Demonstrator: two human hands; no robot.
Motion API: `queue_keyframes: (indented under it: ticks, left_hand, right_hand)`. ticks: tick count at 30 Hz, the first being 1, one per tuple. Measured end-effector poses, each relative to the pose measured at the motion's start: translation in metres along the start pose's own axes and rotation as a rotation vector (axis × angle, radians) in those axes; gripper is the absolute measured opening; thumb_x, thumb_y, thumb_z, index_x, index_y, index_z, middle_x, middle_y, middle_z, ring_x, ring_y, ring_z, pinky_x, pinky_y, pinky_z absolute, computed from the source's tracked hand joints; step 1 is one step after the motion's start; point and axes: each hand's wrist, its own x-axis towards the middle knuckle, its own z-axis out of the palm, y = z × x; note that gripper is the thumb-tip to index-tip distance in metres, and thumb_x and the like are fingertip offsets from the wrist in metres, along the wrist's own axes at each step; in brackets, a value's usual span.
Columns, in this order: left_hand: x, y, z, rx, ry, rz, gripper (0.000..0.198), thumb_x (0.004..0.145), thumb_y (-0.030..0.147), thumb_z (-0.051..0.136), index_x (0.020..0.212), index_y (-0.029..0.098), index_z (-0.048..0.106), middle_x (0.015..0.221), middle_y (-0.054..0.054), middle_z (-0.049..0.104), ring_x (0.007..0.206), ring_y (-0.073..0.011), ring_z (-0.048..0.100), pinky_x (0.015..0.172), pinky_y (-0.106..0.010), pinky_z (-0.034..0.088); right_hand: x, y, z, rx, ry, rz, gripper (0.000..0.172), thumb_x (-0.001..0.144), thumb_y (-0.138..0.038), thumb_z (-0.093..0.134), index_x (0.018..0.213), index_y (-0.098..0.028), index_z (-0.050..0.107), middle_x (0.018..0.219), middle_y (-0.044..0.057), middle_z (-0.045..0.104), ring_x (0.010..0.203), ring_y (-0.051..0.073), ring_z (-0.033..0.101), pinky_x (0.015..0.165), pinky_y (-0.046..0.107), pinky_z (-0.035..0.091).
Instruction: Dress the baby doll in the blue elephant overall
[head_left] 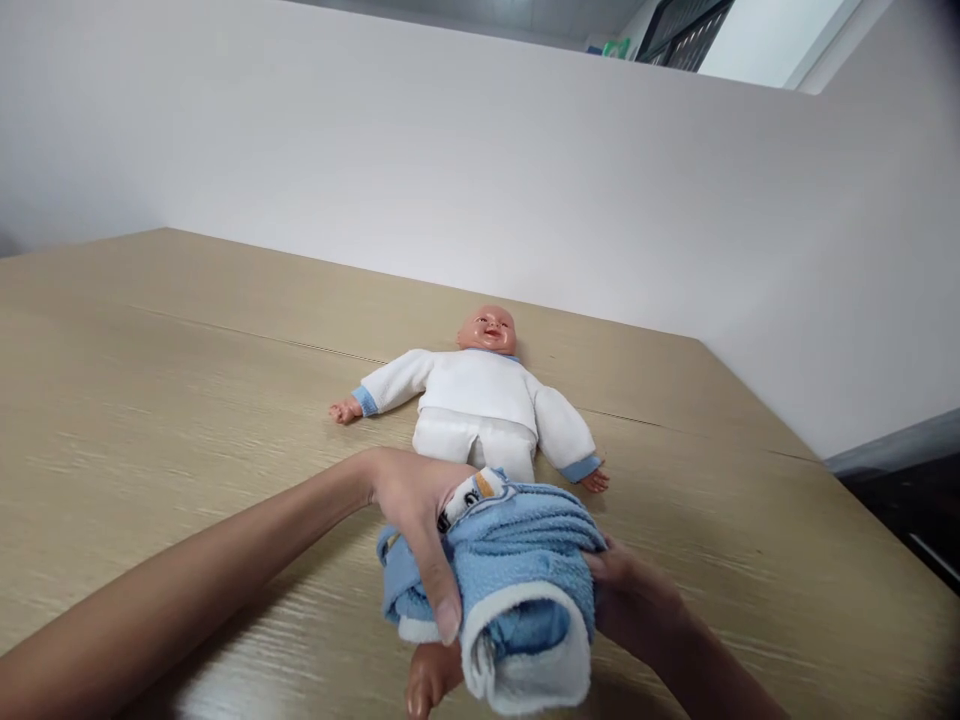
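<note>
A baby doll (476, 385) in a white top with blue cuffs lies on its back on the table, head away from me. Bunched blue terry pants (525, 560) with white trim cover its lower legs. One bare doll foot (427, 675) sticks out below the left trouser leg, while the white-edged opening of the other faces me and shows no foot. My left hand (420, 530) grips the cloth from the left, thumb on top. On the right side, my right hand (630, 595) holds the gathered fabric, its fingers partly hidden behind it.
The wood-grain table (187, 400) spreads out around the doll, with thin seams across its top. A white partition wall (375, 150) rises behind the table's far edge. At the right edge stands something dark (915, 500).
</note>
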Motion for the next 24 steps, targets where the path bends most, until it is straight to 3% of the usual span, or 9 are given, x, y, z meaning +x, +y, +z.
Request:
queue_keyframes:
  ticks: [2,4,8,11,16,20,22,24]
  left_hand:
    - [0.000,-0.001,0.001,0.015,0.044,0.002,0.055,0.056,0.031,0.109,0.101,0.014,0.082,0.104,-0.009,0.084,0.100,-0.0284,0.078,0.097,-0.032,0.066]
    - [0.000,0.000,0.002,0.018,0.105,0.027,0.051,0.057,0.032,0.108,0.098,0.014,0.083,0.101,-0.006,0.084,0.102,-0.0259,0.078,0.100,-0.029,0.064]
    - [0.002,0.001,0.006,0.014,0.121,0.056,0.045,0.061,0.029,0.107,0.096,0.014,0.084,0.099,-0.004,0.084,0.104,-0.0223,0.078,0.104,-0.024,0.061]
    - [0.002,0.002,0.007,0.021,0.148,0.062,0.047,0.064,0.028,0.106,0.103,0.015,0.083,0.103,-0.004,0.084,0.103,-0.0220,0.078,0.101,-0.025,0.062]
    - [-0.001,-0.001,0.004,0.055,0.151,0.165,0.036,0.085,0.036,0.093,0.111,0.013,0.082,0.105,-0.005,0.083,0.112,-0.0228,0.076,0.110,-0.028,0.057]
    - [-0.003,-0.004,0.004,0.091,0.183,0.201,0.047,0.090,0.050,0.087,0.116,0.011,0.081,0.111,-0.008,0.082,0.115,-0.0257,0.076,0.111,-0.032,0.058]
    - [-0.005,-0.005,0.006,0.107,0.198,0.202,0.050,0.091,0.053,0.085,0.120,0.012,0.080,0.113,-0.010,0.082,0.117,-0.0273,0.076,0.114,-0.036,0.057]
    - [-0.007,-0.006,0.008,0.125,0.214,0.198,0.049,0.093,0.052,0.084,0.121,0.012,0.079,0.115,-0.010,0.082,0.117,-0.0275,0.075,0.115,-0.038,0.057]
  right_hand:
    - [-0.001,0.001,-0.004,-0.010,-0.050,0.016,0.054,0.074,-0.055,0.093,0.113,-0.019,0.083,0.096,0.007,0.083,0.088,0.022,0.078,0.084,0.030,0.058]
    - [-0.002,0.001,-0.007,-0.076,-0.134,0.037,0.064,0.075,-0.061,0.093,0.120,-0.017,0.081,0.100,0.008,0.082,0.091,0.022,0.077,0.082,0.027,0.057]
    - [-0.003,-0.001,-0.003,-0.200,-0.214,0.051,0.091,0.070,-0.071,0.094,0.140,-0.017,0.071,0.112,0.011,0.081,0.105,0.027,0.077,0.091,0.032,0.057]
    - [-0.002,-0.004,0.007,-0.143,-0.185,0.008,0.097,0.069,-0.076,0.092,0.144,-0.019,0.069,0.114,0.014,0.081,0.111,0.032,0.076,0.099,0.042,0.058]
    - [0.001,-0.006,0.014,-0.025,-0.154,0.000,0.075,0.074,-0.072,0.089,0.128,-0.021,0.078,0.110,0.014,0.082,0.110,0.034,0.076,0.103,0.046,0.058]
    - [0.002,-0.002,0.007,0.063,-0.161,-0.055,0.041,0.085,-0.059,0.085,0.091,-0.019,0.078,0.082,0.005,0.074,0.077,0.020,0.069,0.080,0.031,0.059]
    - [0.002,-0.001,0.005,0.050,-0.155,-0.100,0.043,0.085,-0.059,0.087,0.084,-0.018,0.073,0.075,0.001,0.068,0.066,0.014,0.062,0.068,0.025,0.056]
    - [0.001,0.001,0.006,-0.017,-0.208,-0.091,0.051,0.077,-0.061,0.093,0.097,-0.017,0.075,0.080,0.002,0.071,0.063,0.014,0.064,0.064,0.026,0.056]
